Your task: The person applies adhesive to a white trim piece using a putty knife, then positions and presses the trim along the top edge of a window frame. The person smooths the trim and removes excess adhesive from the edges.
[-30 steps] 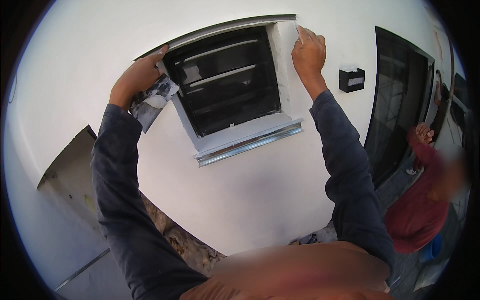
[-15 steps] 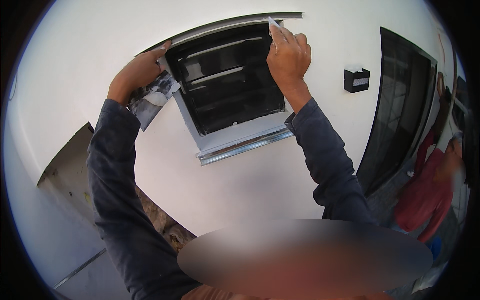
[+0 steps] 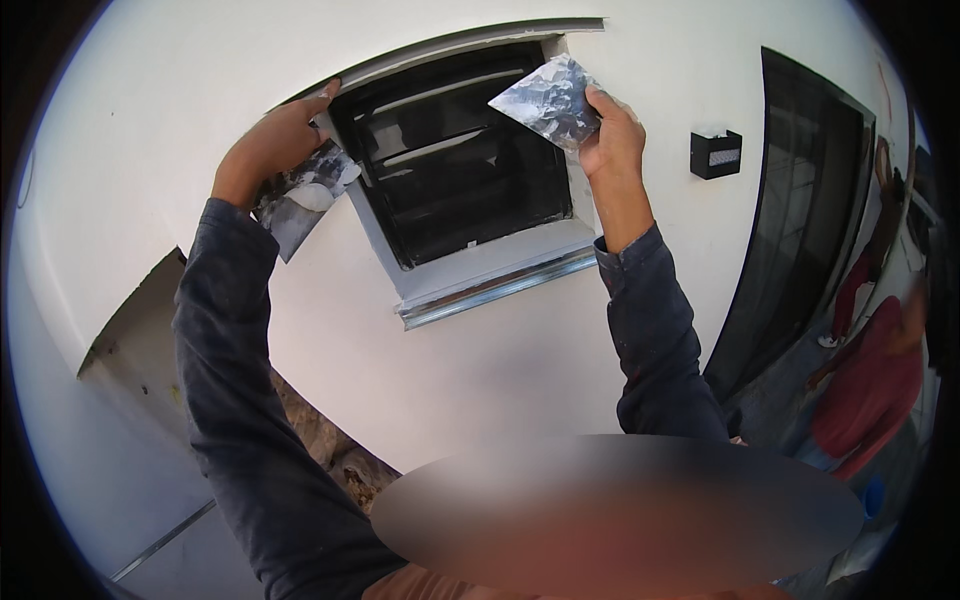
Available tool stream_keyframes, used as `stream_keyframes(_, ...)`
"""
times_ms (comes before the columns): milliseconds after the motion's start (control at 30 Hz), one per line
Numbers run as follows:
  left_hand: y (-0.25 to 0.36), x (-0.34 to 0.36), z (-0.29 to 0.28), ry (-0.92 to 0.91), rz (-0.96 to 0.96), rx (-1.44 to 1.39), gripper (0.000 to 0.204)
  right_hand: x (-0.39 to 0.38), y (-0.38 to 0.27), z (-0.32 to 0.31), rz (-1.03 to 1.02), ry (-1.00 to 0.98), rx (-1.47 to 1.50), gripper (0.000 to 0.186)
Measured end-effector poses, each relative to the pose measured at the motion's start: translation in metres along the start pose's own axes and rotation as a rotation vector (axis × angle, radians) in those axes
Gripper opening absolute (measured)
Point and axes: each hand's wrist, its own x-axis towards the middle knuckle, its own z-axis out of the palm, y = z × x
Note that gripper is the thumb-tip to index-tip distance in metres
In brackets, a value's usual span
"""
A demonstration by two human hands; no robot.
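My left hand (image 3: 275, 145) grips a putty-smeared flat plate (image 3: 292, 228) that carries a white lump of putty (image 3: 311, 197). A finger of that hand reaches the upper left corner of the window recess, by the grey metal strip (image 3: 450, 42) along its top. My right hand (image 3: 615, 142) is closed round the corner of a flat, square putty blade (image 3: 548, 102). White filler coats the face of this blade, and it is held before the upper right part of the dark slatted window (image 3: 450, 160).
A shiny metal strip (image 3: 490, 291) lies along the sill below the window. To the right, a black wall lamp (image 3: 715, 155) juts from the white wall, with a dark door (image 3: 800, 200) beyond. Another person in red (image 3: 870, 390) is at the far right.
My right hand has drawn back from the recess's upper right corner and turned, so the blade's smeared face now shows. My left hand stays nearly in place. The person in red has shifted.
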Motion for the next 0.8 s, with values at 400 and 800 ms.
stream_keyframes(400,-0.002,0.007,-0.003,-0.031,0.024,0.038,0.062,0.051,0.063,0.026,-0.607,0.270,-0.354,0.023)
stream_keyframes(800,0.002,0.005,-0.007,-0.057,0.013,0.027,0.061,0.039,0.063,0.055,-0.614,0.154,-0.288,0.022)
